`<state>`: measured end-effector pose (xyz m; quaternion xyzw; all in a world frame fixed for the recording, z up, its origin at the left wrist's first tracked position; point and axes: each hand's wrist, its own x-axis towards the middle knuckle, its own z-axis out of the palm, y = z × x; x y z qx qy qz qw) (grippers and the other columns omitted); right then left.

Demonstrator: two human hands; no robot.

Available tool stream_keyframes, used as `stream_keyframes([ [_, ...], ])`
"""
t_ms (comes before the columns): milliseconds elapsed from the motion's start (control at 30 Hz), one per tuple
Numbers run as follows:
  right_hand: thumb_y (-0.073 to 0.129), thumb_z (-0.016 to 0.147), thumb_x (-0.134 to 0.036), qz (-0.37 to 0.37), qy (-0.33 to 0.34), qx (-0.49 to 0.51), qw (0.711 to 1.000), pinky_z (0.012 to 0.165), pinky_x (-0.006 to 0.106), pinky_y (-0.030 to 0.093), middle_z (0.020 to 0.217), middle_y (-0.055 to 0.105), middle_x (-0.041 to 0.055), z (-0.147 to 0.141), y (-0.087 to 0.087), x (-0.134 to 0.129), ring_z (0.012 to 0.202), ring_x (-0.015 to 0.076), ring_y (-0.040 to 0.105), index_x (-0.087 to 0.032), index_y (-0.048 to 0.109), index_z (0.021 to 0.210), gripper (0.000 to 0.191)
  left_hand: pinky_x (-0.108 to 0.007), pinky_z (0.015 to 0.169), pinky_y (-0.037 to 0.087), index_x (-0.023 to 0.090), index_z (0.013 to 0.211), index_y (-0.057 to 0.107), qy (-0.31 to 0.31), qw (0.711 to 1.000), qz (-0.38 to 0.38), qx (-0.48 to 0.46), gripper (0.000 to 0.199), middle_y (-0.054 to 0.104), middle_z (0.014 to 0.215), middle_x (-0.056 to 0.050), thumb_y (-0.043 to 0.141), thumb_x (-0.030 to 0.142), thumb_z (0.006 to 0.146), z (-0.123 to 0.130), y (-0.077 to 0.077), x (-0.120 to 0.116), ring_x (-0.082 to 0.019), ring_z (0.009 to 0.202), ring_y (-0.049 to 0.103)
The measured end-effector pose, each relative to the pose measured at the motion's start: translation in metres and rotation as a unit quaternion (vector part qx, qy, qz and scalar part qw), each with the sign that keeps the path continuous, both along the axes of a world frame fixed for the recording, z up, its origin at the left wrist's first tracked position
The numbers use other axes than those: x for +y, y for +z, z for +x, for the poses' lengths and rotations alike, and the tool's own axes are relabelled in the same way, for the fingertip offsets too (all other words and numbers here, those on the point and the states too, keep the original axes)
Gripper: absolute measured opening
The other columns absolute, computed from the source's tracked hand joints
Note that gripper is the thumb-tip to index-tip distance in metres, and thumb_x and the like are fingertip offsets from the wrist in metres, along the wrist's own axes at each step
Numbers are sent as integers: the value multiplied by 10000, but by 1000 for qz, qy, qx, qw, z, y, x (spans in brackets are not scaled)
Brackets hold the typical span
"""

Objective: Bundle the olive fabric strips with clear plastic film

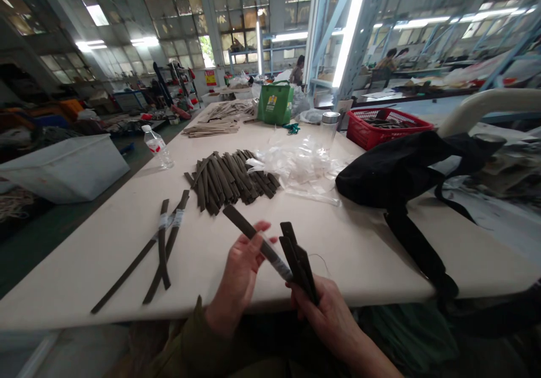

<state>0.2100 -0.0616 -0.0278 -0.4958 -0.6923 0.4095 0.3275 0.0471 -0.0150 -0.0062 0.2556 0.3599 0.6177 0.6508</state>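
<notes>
My left hand pinches a flat dark strip with clear plastic around its middle. The strip slants down toward my right hand, which is closed around several other dark strips that stick up in a bunch. The strip's lower end meets the right fingers; whether they grip it too is hard to tell. On the table to the left lie crossed strips with plastic wrapped around them. A heap of loose dark strips lies beyond my hands, touching a pile of clear plastic.
A water bottle stands near the left edge. A black bag with a strap lies on the right, before a red basket. Farther back are a jar, a green bag, and lighter strips. A white bin is at left.
</notes>
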Motion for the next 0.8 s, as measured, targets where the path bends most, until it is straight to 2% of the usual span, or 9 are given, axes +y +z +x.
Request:
stream_keyframes([
  [67, 423, 948, -419, -26, 10, 18, 999, 515, 248, 419, 594, 605, 4, -2, -2, 0, 497, 141, 564, -180, 573, 712, 368, -279, 801, 488, 162, 930, 722, 57, 998, 12, -5, 293, 710, 1026, -61, 783, 304, 681, -7, 7, 7, -170, 870, 652],
  [100, 424, 946, -423, -34, 11, 28, 999, 509, 249, 423, 601, 611, 6, -3, -3, 0, 496, 143, 566, -177, 581, 728, 364, -282, 788, 487, 150, 890, 725, 53, 999, 9, 1, 273, 715, 989, -65, 787, 306, 674, -7, 8, 7, -165, 836, 650],
  [233, 434, 933, -467, -39, 11, 53, 998, 529, 269, 440, 548, 592, 9, -6, -2, 8, 503, 159, 561, -167, 614, 733, 403, -258, 615, 447, 118, 789, 705, -61, 997, -4, 37, 261, 651, 676, -19, 730, 373, 739, 13, -6, -13, -111, 593, 551],
  [333, 453, 905, -537, -76, 25, 78, 994, 545, 290, 465, 549, 613, 36, -5, 0, 14, 536, 187, 587, -157, 642, 704, 469, -236, 563, 419, 119, 817, 693, -78, 996, 0, 49, 281, 644, 706, -24, 714, 392, 755, 24, -17, -26, -113, 607, 538],
  [400, 500, 870, -572, -114, 6, 111, 987, 582, 307, 497, 636, 672, 70, 0, 1, 17, 614, 219, 635, -145, 676, 779, 471, -251, 618, 462, 119, 885, 701, -72, 996, 5, 49, 301, 681, 775, -53, 732, 381, 740, 15, -12, -21, -141, 680, 594],
  [500, 587, 817, -576, -142, -73, 191, 969, 622, 312, 521, 823, 722, 111, 18, 0, 24, 682, 227, 667, -136, 671, 908, 457, -276, 738, 503, 117, 949, 706, -16, 996, 26, 88, 341, 713, 827, -82, 762, 353, 709, -29, 16, -1, -157, 752, 643],
  [633, 650, 778, -534, -131, -183, 242, 944, 442, 233, 412, 639, 638, 30, 59, -1, 37, 464, 125, 545, -136, 633, 887, 413, -220, 593, 491, 130, 1012, 690, 66, 967, 42, 243, 469, 708, 759, -52, 813, 360, 622, -113, 66, 32, -108, 595, 598],
  [733, 642, 777, -511, -123, -185, 184, 957, 398, 216, 348, 561, 567, -12, 89, 4, 46, 413, 101, 476, -131, 629, 877, 393, -198, 529, 458, 134, 952, 682, 71, 915, -1, 396, 454, 707, 737, -26, 825, 359, 585, -168, 85, 54, -96, 550, 569],
  [800, 608, 796, -500, -101, -156, 116, 976, 415, 224, 371, 580, 585, -4, 104, 12, 52, 423, 108, 488, -134, 631, 883, 378, -211, 552, 456, 140, 939, 675, 67, 856, -45, 510, 394, 710, 707, -5, 802, 318, 612, -194, 85, 68, -122, 576, 593],
])
